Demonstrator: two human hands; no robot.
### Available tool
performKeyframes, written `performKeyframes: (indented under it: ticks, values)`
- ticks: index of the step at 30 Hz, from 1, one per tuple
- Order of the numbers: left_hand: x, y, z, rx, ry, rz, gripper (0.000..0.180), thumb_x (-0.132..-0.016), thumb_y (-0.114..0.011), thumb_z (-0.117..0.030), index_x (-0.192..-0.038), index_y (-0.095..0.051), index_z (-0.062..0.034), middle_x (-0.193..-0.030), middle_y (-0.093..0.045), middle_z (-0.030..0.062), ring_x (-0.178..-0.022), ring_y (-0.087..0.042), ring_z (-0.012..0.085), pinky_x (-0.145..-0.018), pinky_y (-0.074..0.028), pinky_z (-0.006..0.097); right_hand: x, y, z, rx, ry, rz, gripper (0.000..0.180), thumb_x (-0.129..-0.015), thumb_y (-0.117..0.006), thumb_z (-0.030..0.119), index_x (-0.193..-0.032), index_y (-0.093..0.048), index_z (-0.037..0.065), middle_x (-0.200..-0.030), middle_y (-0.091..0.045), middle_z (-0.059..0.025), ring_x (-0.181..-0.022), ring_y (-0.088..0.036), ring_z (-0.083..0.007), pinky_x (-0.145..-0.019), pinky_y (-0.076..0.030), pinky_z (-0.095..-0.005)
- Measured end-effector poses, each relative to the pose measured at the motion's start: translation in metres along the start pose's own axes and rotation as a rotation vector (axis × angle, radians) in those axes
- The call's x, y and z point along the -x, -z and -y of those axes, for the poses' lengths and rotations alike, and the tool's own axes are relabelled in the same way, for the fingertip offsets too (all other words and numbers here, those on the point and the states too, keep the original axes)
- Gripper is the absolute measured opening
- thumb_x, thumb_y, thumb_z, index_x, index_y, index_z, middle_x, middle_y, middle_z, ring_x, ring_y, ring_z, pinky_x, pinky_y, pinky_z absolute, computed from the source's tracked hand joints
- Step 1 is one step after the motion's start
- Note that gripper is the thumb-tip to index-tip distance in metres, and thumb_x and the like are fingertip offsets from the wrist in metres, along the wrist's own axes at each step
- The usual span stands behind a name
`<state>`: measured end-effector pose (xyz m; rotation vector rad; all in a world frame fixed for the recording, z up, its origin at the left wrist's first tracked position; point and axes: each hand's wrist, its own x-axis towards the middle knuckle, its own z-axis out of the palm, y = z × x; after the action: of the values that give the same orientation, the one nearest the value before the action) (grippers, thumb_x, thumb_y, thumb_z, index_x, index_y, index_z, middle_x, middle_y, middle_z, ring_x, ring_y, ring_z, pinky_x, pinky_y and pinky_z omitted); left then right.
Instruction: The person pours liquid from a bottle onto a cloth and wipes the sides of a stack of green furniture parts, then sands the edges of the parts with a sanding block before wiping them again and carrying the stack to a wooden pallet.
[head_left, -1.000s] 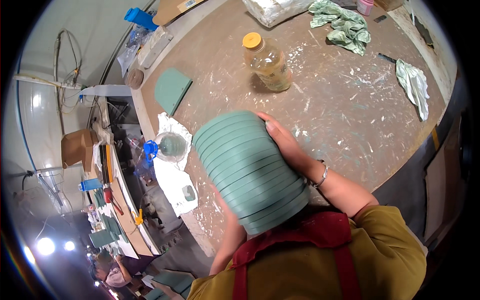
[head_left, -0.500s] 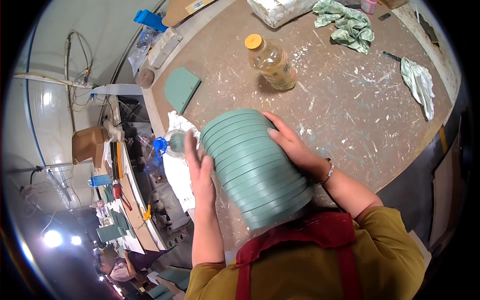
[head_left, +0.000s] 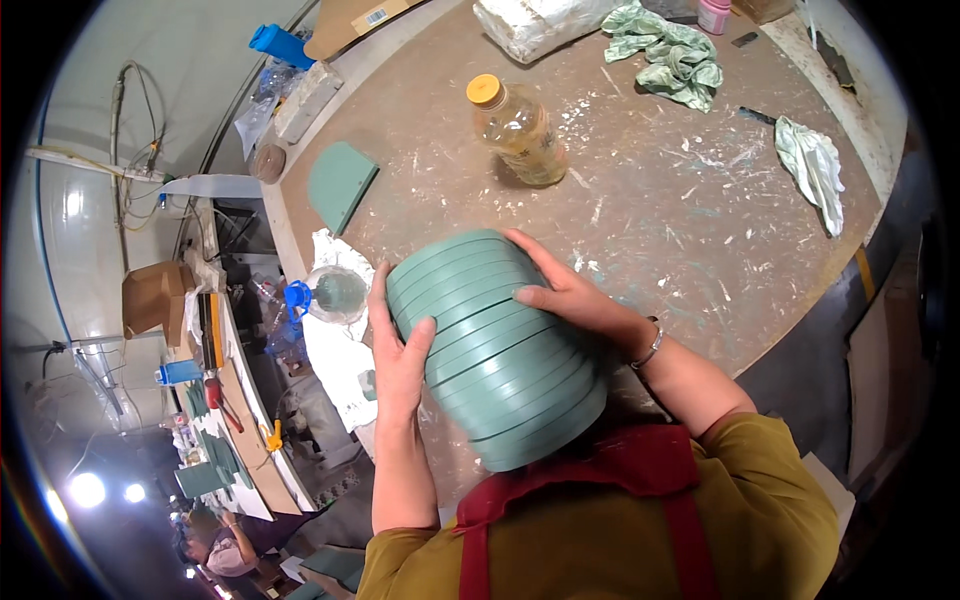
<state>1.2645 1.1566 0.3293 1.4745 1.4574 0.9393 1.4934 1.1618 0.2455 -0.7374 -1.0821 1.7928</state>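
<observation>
Far out on the left, a brown cardboard box [head_left: 150,295] is sitting on a lower bench beside a long shelf cluttered with small tools, and a blue-capped clear jug [head_left: 335,293] is lying on white paper just off the edge of the worktop [head_left: 700,230]. A flat green wedge-shaped piece [head_left: 340,183] is resting on the worktop's left part, well apart from everything being handled.

The left hand [head_left: 398,355] is pressing flat against the left side of a stack of green rings [head_left: 495,345] — fingers spread and pointing upward, palm wrapped to the curve, thumb lying over the ribbed surface. The stack is being held up in front of the person's chest, above the near edge of the worktop, tilted so that its rounded top is leaning away from the body; whether its lower end is touching the worktop is hidden. The right hand [head_left: 570,295] is laying open fingers over the upper right side of the same stack, cupping it from the other side, a thin bracelet showing at the wrist — so both hands are clasping the stack between them.

Beyond the stack, a plastic bottle of yellowish liquid with a yellow cap [head_left: 518,128] is standing on the paint-flecked worktop. Further right, a crumpled green cloth [head_left: 675,55] is lying near the far edge, and a pale cloth [head_left: 815,170] is lying near the right rim.
</observation>
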Motion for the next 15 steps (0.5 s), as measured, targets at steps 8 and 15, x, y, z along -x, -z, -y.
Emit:
performKeyframes:
  ticks: [8, 15]
  values:
    - [-0.01, 0.002, -0.005, 0.025, 0.015, -0.004, 0.084, -0.082, -0.069, -0.032, -0.15, -0.029, -0.0026, -0.143, -0.041, 0.0211, -0.133, -0.039, 0.0306, -0.113, -0.028, 0.04, -0.003, 0.003, 0.007, 0.056, 0.001, 0.075, 0.097, -0.085, -0.071, 0.036, -0.155, -0.013, 0.003, -0.158, -0.019, -0.017, -0.147, -0.019, -0.0252, -0.119, -0.017, -0.0362]
    - [-0.007, -0.007, 0.0, 0.091, 0.004, -0.041, 0.078, -0.083, -0.064, -0.029, -0.15, -0.031, -0.0041, -0.147, -0.037, 0.0179, -0.134, -0.037, 0.0303, -0.113, -0.028, 0.042, 0.011, 0.023, 0.003, 0.472, 0.112, 0.01, 0.094, -0.087, -0.07, 0.038, -0.153, -0.017, -0.002, -0.158, -0.018, -0.0222, -0.148, -0.015, -0.0316, -0.12, -0.015, -0.0399]
